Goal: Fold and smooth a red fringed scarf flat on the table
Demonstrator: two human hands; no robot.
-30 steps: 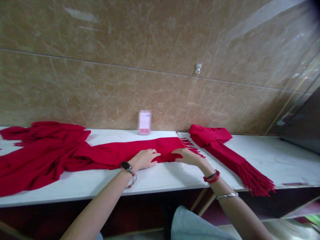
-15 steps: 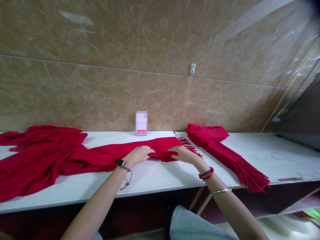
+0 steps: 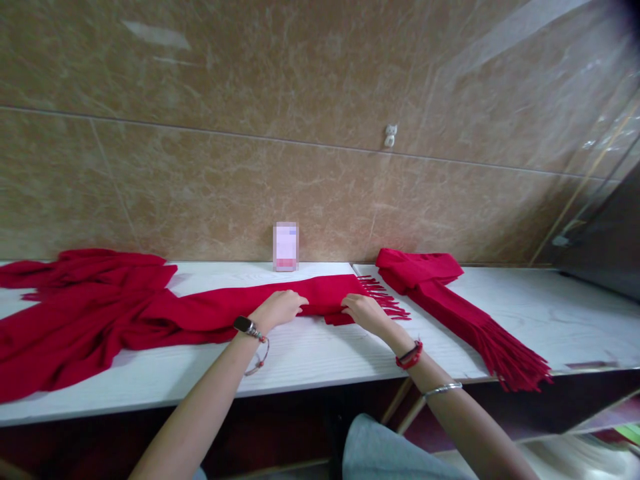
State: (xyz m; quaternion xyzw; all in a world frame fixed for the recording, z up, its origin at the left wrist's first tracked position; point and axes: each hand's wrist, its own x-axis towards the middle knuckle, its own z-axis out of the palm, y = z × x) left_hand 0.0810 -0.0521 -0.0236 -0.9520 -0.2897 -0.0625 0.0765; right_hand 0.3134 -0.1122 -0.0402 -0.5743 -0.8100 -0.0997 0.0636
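A long red scarf (image 3: 324,291) lies lengthwise across the white table, its fringed end pointing right and its near edge folded in. My left hand (image 3: 280,309) grips the near edge around the middle of the flat stretch. Close to the fringe, my right hand (image 3: 367,311) is closed on the same edge, fingertips bent over the cloth. Between the two hands the fabric lies smooth, while a corner of the lower layer sticks out below. Toward the left the scarf runs into a loose, crumpled red heap (image 3: 85,320).
A second red scarf (image 3: 450,303), folded over itself, lies on the right, its fringe hanging past the front edge of the white table (image 3: 310,360). A blurred phone-like object (image 3: 286,247) leans on the marbled wall (image 3: 225,187). A dark panel (image 3: 607,247) stands far right.
My right hand's fingers have drawn closer together on the scarf's near edge. The left hand has barely shifted, and the cloth between them looks flatter.
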